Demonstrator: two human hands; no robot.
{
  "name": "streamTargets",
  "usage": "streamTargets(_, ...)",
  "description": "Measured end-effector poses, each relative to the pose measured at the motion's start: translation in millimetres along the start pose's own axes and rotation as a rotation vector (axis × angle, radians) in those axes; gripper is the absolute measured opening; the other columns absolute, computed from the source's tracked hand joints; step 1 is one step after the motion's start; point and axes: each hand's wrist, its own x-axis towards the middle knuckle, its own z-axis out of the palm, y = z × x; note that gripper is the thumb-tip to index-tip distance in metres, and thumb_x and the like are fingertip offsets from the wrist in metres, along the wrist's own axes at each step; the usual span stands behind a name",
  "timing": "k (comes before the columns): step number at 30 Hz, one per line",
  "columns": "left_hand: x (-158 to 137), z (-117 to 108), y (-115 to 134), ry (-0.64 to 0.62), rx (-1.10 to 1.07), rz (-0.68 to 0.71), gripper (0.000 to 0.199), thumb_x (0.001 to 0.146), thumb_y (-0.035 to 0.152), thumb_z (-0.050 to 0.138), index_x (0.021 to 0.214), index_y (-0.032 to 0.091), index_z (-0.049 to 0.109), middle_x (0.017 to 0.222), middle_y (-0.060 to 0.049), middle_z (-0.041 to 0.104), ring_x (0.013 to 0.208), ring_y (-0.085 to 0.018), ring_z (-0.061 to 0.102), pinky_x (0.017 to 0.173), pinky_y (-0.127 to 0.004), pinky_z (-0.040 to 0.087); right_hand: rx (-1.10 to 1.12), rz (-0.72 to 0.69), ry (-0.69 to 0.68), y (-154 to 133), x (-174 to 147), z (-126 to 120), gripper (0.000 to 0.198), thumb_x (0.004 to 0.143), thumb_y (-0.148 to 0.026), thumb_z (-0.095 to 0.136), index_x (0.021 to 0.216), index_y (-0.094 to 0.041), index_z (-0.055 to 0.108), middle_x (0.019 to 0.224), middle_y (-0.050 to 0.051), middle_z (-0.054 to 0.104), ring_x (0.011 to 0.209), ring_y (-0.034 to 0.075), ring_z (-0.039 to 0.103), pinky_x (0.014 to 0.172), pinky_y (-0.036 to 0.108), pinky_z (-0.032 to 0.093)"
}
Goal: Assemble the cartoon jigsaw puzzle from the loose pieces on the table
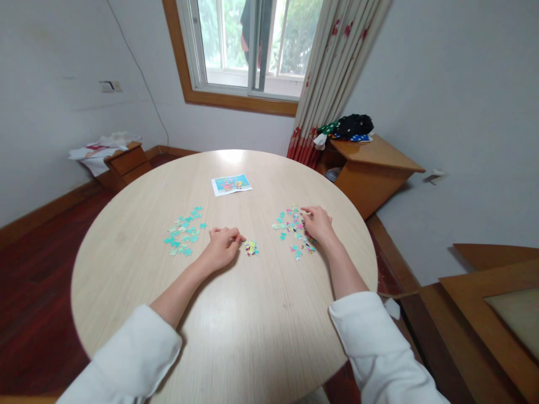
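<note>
A small joined patch of jigsaw puzzle pieces (250,248), yellow with a cartoon face, lies near the table's middle. Beside it rests my left hand (224,246), its fingers loosely bent and apart, one fingertip at the patch's left edge. My right hand (319,223) is at the right edge of a pile of mixed-colour loose pieces (290,224); its fingers are apart and reach toward the pieces, and some lie hidden beneath it. Left of my left hand, several pale green and turquoise puzzle pieces (184,233) are spread out. Behind stands the flat reference picture (231,184) with cartoon figures.
Everything lies on a round light wooden table (236,336). A wooden cabinet (374,154) with a heap of cloth (351,128) stands behind right. Papers (101,151) lie on a small wooden stand at back left. A wooden chair (497,303) is at right.
</note>
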Motion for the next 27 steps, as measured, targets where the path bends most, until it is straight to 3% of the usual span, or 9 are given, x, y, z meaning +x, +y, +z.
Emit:
streamTargets(3, 0.1, 0.3, -0.9, -0.009, 0.008, -0.004, 0.015, 0.078, 0.013, 0.039, 0.065, 0.019, 0.043, 0.092, -0.002, 0.072, 0.089, -0.018, 0.06, 0.091, -0.042, 0.024, -0.104, -0.079, -0.041, -6.5, -1.4, 12.8, 0.039, 0.087, -0.029, 0.043, 0.125, -0.022, 0.054, 0.136, 0.012, 0.048, 0.123, 0.027, 0.041, 0.098, 0.046, 0.029)
streamTargets(6, 0.3, 0.3, -1.1, -0.011, 0.018, -0.007, 0.015, 0.079, 0.013, 0.038, 0.067, 0.019, 0.045, 0.092, -0.002, 0.072, 0.089, -0.018, 0.06, 0.091, -0.042, 0.024, -0.181, -0.089, -0.093, -12.4, -1.4, 21.7, 0.041, 0.092, -0.028, 0.034, 0.129, -0.021, 0.049, 0.143, 0.011, 0.04, 0.131, 0.026, 0.033, 0.102, 0.047, 0.022)
streamTargets(11, 0.6, 0.6, -0.9, -0.011, 0.015, -0.012, 0.015, 0.079, 0.014, 0.038, 0.067, 0.019, 0.045, 0.092, -0.002, 0.072, 0.09, -0.019, 0.06, 0.091, -0.042, 0.023, -0.187, -0.078, -0.137, -16.7, 0.4, 14.9, 0.035, 0.091, -0.024, 0.033, 0.115, -0.022, 0.059, 0.136, 0.009, 0.05, 0.124, 0.023, 0.042, 0.1, 0.046, 0.02)
streamTargets(15, 0.5, 0.8, -1.8, -0.01, 0.008, -0.009, 0.015, 0.079, 0.013, 0.038, 0.066, 0.019, 0.044, 0.092, -0.002, 0.072, 0.089, -0.019, 0.06, 0.091, -0.042, 0.022, -0.159, -0.032, -0.079, -15.8, 1.5, 5.0, 0.032, 0.088, -0.025, 0.037, 0.089, -0.019, 0.068, 0.11, 0.01, 0.067, 0.104, 0.022, 0.055, 0.092, 0.041, 0.027)
streamTargets(18, 0.4, 0.8, -2.4, -0.012, 0.008, -0.008, 0.016, 0.079, 0.013, 0.038, 0.066, 0.018, 0.044, 0.093, -0.002, 0.072, 0.089, -0.019, 0.06, 0.091, -0.042, 0.022, -0.153, 0.006, -0.021, -13.4, 2.3, 4.2, 0.026, 0.084, -0.028, 0.044, 0.081, -0.017, 0.068, 0.095, 0.009, 0.07, 0.09, 0.021, 0.058, 0.087, 0.038, 0.03)
streamTargets(27, 0.5, 1.3, -3.7, -0.008, 0.011, -0.007, 0.015, 0.079, 0.013, 0.039, 0.066, 0.018, 0.044, 0.092, -0.003, 0.072, 0.089, -0.019, 0.06, 0.091, -0.042, 0.023, -0.177, -0.013, 0.008, -7.5, 3.1, 8.6, 0.028, 0.083, -0.033, 0.049, 0.095, -0.019, 0.07, 0.108, 0.01, 0.065, 0.101, 0.024, 0.054, 0.083, 0.035, 0.035)
